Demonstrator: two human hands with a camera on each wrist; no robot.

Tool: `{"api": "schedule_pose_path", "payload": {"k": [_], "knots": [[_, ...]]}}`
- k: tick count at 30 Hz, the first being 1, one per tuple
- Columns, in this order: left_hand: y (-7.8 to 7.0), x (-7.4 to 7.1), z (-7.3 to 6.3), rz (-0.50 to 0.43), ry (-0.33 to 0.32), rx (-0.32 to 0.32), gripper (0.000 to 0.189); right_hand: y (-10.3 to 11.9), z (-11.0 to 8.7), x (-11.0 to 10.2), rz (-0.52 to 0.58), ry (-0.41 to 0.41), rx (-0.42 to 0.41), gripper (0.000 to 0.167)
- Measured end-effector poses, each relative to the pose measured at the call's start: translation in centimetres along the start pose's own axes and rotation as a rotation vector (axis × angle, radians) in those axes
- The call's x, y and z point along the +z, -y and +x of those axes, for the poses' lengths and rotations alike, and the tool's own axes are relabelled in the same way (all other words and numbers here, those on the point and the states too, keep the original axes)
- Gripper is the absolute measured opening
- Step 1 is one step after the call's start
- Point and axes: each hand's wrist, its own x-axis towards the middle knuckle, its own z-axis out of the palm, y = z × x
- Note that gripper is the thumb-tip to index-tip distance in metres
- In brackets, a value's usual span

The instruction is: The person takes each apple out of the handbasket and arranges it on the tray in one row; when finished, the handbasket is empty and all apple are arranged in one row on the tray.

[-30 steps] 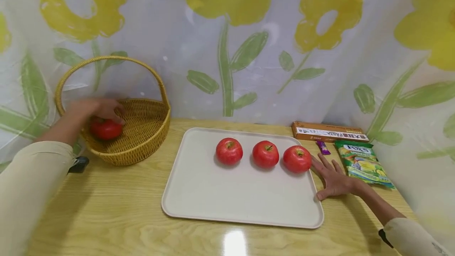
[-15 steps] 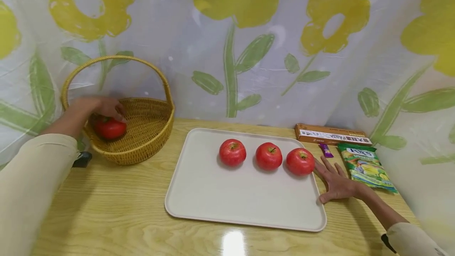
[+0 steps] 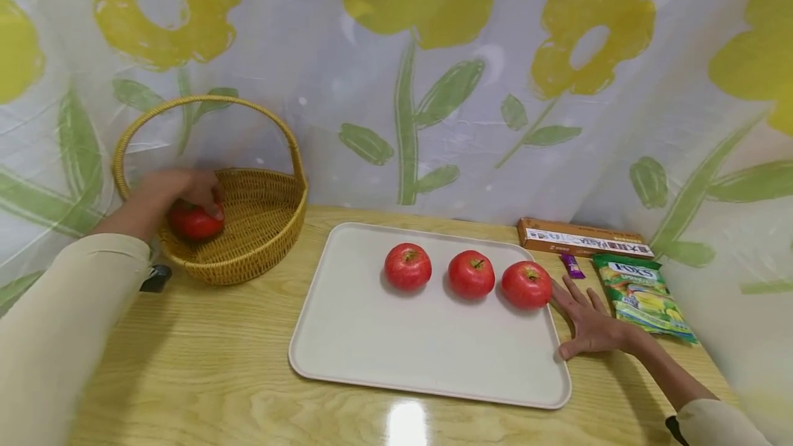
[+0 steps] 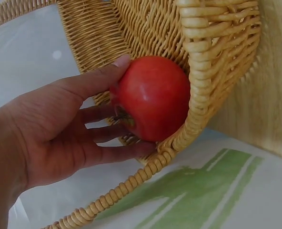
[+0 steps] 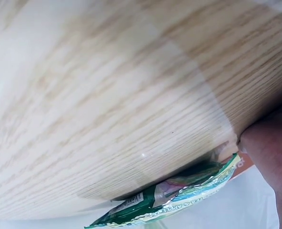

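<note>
In the head view my left hand reaches under the handle of the wicker basket. It grips a red apple low at the basket's left side. The left wrist view has the thumb on one side of this apple and the fingers reaching around the other, by the woven rim. My right hand is spread at the right edge of the beige tray, thumb at the rim and fingertips close by the rightmost apple. Two more apples, one left and one middle, sit on the tray.
Behind the right hand lie a green snack bag, a small purple wrapper and a long pasta box. A flower-printed cloth backs the wooden table.
The whole head view has shifted, so the scene sits slightly further right. The left hand stays on the apple in the basket, and the right hand keeps its place at the tray.
</note>
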Motion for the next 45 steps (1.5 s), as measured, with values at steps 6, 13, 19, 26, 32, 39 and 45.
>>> {"api": "schedule_pose_path", "payload": {"k": [6, 13, 19, 26, 32, 39, 45], "knots": [[0.1, 0.2, -0.1, 0.018, -0.01, -0.033, 0.063, 0.0, -0.1, -0.1, 0.003, -0.011, -0.006, 0.123], [0.3, 0.6, -0.4, 0.023, -0.025, -0.056, 0.076, 0.1, -0.1, -0.1, 0.014, -0.004, 0.008, 0.122], [0.2, 0.5, -0.5, 0.026, -0.052, -0.07, 0.075, 0.0, 0.0, 0.0, 0.007, -0.007, 0.002, 0.123], [-0.1, 0.6, -0.8, 0.001, -0.084, -0.081, 0.078, 0.3, 0.0, -0.2, 0.013, -0.001, -0.008, 0.122], [-1.1, 0.0, -0.9, 0.047, -0.118, -0.064, 0.076, 0.3, -0.1, -0.3, 0.004, -0.005, -0.008, 0.122], [-2.6, -1.0, -1.9, 0.055, -0.194, -0.043, 0.079, 0.2, -0.3, -0.1, 0.026, -0.004, -0.013, 0.12], [-4.1, -1.3, -2.9, 0.057, -0.232, -0.057, 0.088, 0.0, 0.0, -0.3, 0.021, 0.0, -0.012, 0.121]]}}
